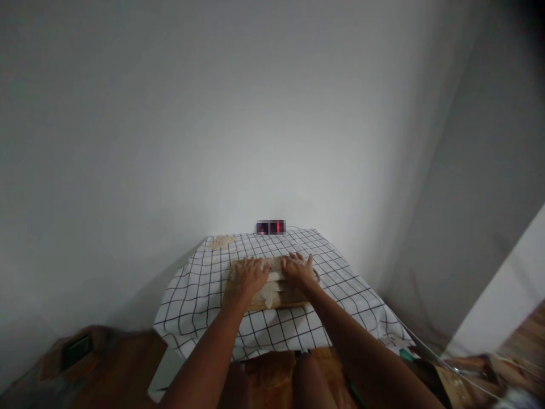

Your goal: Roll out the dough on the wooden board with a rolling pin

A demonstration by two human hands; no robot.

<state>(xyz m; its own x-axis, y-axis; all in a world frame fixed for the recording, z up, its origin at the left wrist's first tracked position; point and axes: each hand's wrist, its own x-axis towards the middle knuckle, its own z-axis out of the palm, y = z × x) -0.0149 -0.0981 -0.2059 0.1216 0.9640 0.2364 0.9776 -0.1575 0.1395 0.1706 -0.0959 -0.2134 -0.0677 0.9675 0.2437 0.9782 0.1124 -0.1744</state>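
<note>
A wooden board [283, 299] lies on the checked cloth in front of me. Pale, flattened dough [268, 296] is spread over it, with one flap reaching toward the near edge. My left hand [251, 276] rests palm down over the board's left part, fingers stretched out and apart. On the right part lies my right hand [297, 270], also palm down with its fingers spread. Between the two hands runs a pale bar-like strip [276, 276]; whether it is rolled dough or a rolling pin I cannot tell. What lies under both palms is hidden.
A white cloth with dark grid lines [191, 295] covers the table. A beige patch [221, 242], perhaps dough or flour, lies at its back left. A blurred dark device [271, 227] stands against the wall. A white cable [419, 339] hangs at right.
</note>
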